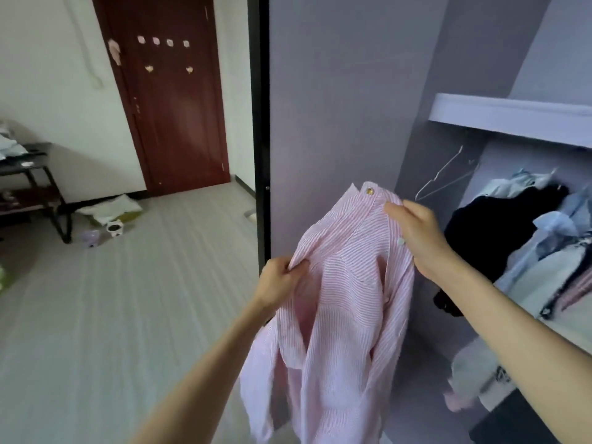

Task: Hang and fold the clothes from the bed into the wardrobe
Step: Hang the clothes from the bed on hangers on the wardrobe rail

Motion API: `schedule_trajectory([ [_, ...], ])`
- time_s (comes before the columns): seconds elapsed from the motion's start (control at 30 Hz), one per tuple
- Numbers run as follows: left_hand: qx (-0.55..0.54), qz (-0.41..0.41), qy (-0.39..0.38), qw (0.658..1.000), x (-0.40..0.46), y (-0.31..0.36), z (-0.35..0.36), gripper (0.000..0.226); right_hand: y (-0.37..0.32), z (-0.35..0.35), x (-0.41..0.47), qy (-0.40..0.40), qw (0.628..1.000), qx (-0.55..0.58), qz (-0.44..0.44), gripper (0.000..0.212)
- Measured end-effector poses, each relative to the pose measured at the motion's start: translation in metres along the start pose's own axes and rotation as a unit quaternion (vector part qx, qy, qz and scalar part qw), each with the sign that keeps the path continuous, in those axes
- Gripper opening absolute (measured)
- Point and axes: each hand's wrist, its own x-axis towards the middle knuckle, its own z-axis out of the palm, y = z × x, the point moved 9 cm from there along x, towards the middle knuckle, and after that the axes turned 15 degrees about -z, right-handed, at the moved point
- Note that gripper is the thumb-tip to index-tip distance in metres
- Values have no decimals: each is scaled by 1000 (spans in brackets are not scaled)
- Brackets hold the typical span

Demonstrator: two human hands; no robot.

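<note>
A pink striped shirt (339, 302) is held up before the open wardrobe (512, 113). The left hand (282, 280) is pinched on its shoulder at 7 o'clock; the right hand (416, 232) is clamped on the collar placket at 2 o'clock. Hung garments (544, 251) are seen at 3 o'clock, so part is judged done. A bare wire hanger (445, 177) is unused; this shirt is not yet hung.

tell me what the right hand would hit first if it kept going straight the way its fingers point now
The right hand points up and left, gripping the pink striped shirt near the collar. Beyond the shirt, it would probably meet the grey wardrobe panel first, though depth is hard to judge here.
</note>
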Motion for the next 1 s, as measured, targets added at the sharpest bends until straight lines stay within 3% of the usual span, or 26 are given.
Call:
schedule_trajectory([
  [0.1,-11,26,-87,996,7,23,19,33,27,-42,-2,16,998,-15,51,20],
  [0.13,-16,30,-114,993,8,29,25,31,33,-48,-5,1,998,-16,59,21],
  [0.23,-49,20,-182,982,11,44,50,24,39,-54,-14,-70,996,-17,57,50],
  [0.33,-43,0,-219,975,12,54,74,18,31,-60,-14,-106,990,-89,-17,44],
  [0.4,-35,-11,-238,971,12,58,86,27,24,-70,-12,-98,987,-121,-50,36],
  [0.57,-72,-52,-221,971,22,62,90,14,23,-85,-5,-123,968,-203,-83,33],
  [0.67,-107,-98,-216,966,23,65,94,23,46,-79,-18,-156,955,-249,-45,56],
  [0.73,-83,-107,-230,964,20,67,102,22,55,-71,-29,-157,936,-309,-65,64],
  [0.83,-37,-98,-239,965,17,71,109,28,52,-39,-43,-192,921,-308,-142,57],
  [0.93,-19,-90,-245,965,14,74,110,40,58,-15,-51,-224,942,-238,-75,48],
  [1.0,-27,-86,-238,967,15,75,106,39,58,-11,-50,-206,948,-232,-66,25],
])
